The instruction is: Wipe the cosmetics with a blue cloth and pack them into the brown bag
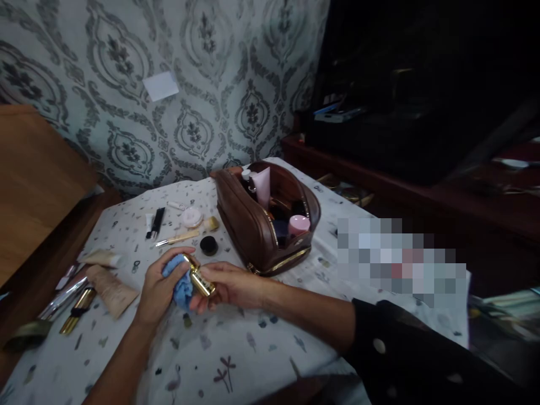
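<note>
My left hand [158,287] is closed around a crumpled blue cloth [182,291]. My right hand [234,284] grips a small shiny gold cosmetic tube [203,282], tilted, its upper end against the cloth and the left fingers. Both hands are close together above the patterned table cover. Just beyond them lies a round black jar [208,245]. A brown makeup bag [240,225] stands unzipped behind the right hand, with a pink tube [262,188] and a pink-lidded jar [299,224] showing inside.
On the left lie beige tubes [112,289] and gold-and-black cosmetics [80,309]. Farther back are a brush [179,238], a round compact [192,217] and a black tube [157,223]. A wooden panel [40,174] borders the left; a blurred-out patch [396,256] covers the right.
</note>
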{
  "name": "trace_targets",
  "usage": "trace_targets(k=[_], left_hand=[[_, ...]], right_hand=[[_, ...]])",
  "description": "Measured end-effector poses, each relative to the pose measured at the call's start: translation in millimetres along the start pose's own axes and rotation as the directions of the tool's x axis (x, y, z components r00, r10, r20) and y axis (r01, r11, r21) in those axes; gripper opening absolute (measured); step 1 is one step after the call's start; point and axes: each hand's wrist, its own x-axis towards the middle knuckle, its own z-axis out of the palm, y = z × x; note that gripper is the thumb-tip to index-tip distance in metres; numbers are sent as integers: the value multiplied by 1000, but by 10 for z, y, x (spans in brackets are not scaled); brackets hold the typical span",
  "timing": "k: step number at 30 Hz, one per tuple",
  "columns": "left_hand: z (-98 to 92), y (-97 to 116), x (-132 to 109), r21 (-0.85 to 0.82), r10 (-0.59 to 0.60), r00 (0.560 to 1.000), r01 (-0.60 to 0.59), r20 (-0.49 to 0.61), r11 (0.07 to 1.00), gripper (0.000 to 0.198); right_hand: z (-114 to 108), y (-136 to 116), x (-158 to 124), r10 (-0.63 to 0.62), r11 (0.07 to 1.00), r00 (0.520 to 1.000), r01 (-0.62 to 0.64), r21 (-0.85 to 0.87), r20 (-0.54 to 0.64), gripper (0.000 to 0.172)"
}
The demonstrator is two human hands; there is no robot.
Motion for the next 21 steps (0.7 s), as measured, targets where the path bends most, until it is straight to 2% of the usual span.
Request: trace_targets(k=[3, 6, 8, 12, 15, 18, 21], left_hand=[[8, 102, -54, 168, 31, 998, -23, -47, 985, 44], [29, 192, -104, 419, 180, 982, -139, -59, 897, 41], [64, 236, -132, 515, 285, 958, -234, -20, 825, 38], [215, 309, -206, 576, 417, 904, -391, 94, 718, 34], [394, 392, -264, 584, 522, 839, -504, 156, 636, 28], [605, 515, -269, 573, 632, 742, -624, 224, 531, 20], [811, 658, -194, 529, 704, 644, -725, 298, 440, 18]], right_hand=[[63, -71, -28, -79, 993, 993, 70, -93, -92, 57], [148, -178, -126, -117, 974, 981, 82, -212, -158, 55], [193, -244, -230, -114, 963, 982, 70, -262, -154, 57], [224, -346, -509, -99, 958, 984, 53, -282, -149, 59], [223, -426, -777, -75, 967, 987, 37, -251, -144, 59], [234, -541, -1088, -70, 966, 989, 34, -257, -134, 50], [255, -722, -1402, -143, 946, 976, 87, -312, -161, 46]])
